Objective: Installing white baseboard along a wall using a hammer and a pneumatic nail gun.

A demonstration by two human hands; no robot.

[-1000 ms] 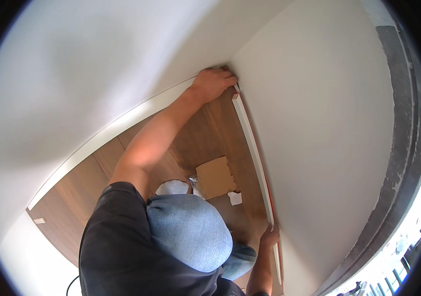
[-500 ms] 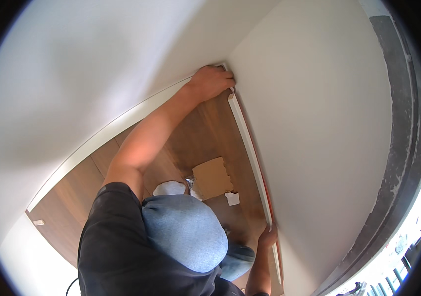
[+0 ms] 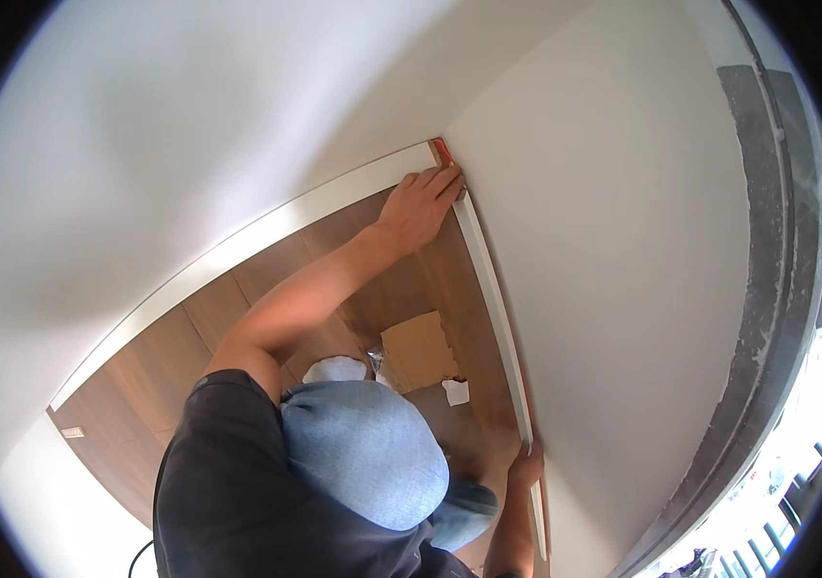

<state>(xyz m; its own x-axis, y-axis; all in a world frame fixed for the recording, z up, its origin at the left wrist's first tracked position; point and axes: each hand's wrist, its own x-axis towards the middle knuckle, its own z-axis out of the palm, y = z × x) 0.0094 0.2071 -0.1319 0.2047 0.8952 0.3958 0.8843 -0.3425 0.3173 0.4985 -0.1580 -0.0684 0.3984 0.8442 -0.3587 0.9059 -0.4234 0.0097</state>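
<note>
My left hand [image 3: 421, 202] is closed on the upper end of a long white trim strip [image 3: 483, 270], just below the wall corner, where red backing [image 3: 442, 149] shows. The strip runs down the right wall [image 3: 623, 241], with red also showing along its outer side. My right hand [image 3: 525, 467] grips the same strip lower down, near my knee. Another white baseboard [image 3: 218, 260] runs along the wall at the left and meets the corner above my left hand. My bent leg in jeans [image 3: 363, 453] is below my left arm.
On the wood floor [image 3: 160, 376] lie a cardboard piece [image 3: 416, 342], a white cloth-like item [image 3: 334, 369], crumpled foil and a white scrap [image 3: 456, 392]. A small light piece [image 3: 74, 433] lies at the left corner. A grey band edges the right wall beside a bright opening with bars.
My left hand has moved out of the corner, downward along the strip, uncovering the red at the corner and the end of the left baseboard. My right hand stays on the strip.
</note>
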